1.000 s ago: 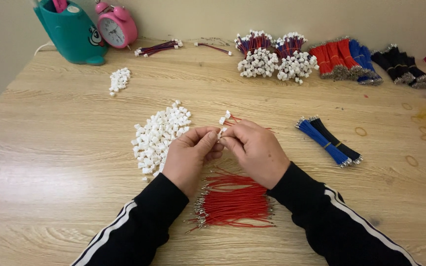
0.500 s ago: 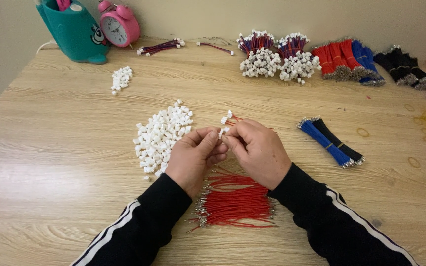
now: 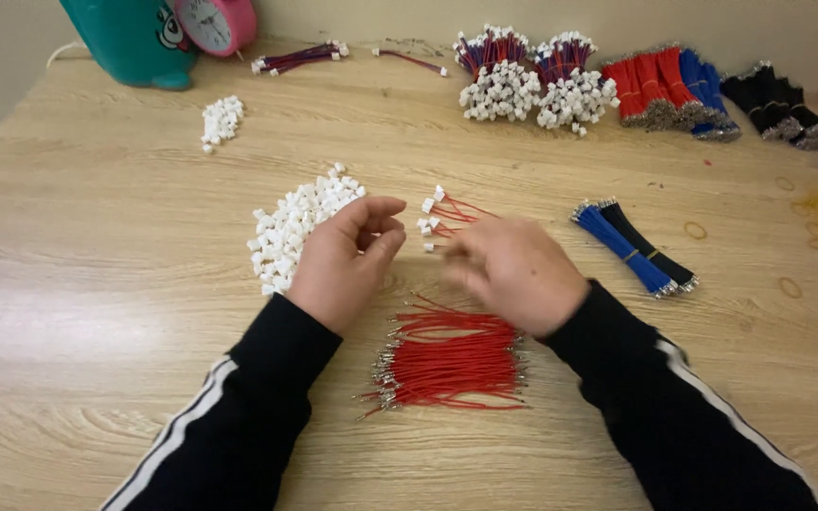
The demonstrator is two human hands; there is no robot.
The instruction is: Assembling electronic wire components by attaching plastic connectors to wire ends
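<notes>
My left hand [image 3: 341, 260] rests beside a heap of small white plastic connectors [image 3: 297, 225], thumb and fingers loosely apart with nothing visible between them. My right hand [image 3: 513, 270] is motion-blurred to the right of it, its fingertips close to a few red wires with white connectors fitted [image 3: 442, 213] that lie on the wooden table [image 3: 97, 284]. One white connector [image 3: 431, 248] lies just off those fingertips. Below both hands lies a loose bundle of bare red wires [image 3: 452, 361]. Both arms wear black sleeves with white stripes.
A blue and black wire bundle [image 3: 636, 246] lies right of my hands, with rubber bands [image 3: 693, 230] near it. At the back stand a teal container [image 3: 130, 38], a pink alarm clock [image 3: 215, 21], a small connector pile [image 3: 222, 118] and several wire bundles [image 3: 674, 85].
My hands, pinched together on a wire and connector before, have come apart. The right hand has swung rightward, and the left hand has stayed by the white heap.
</notes>
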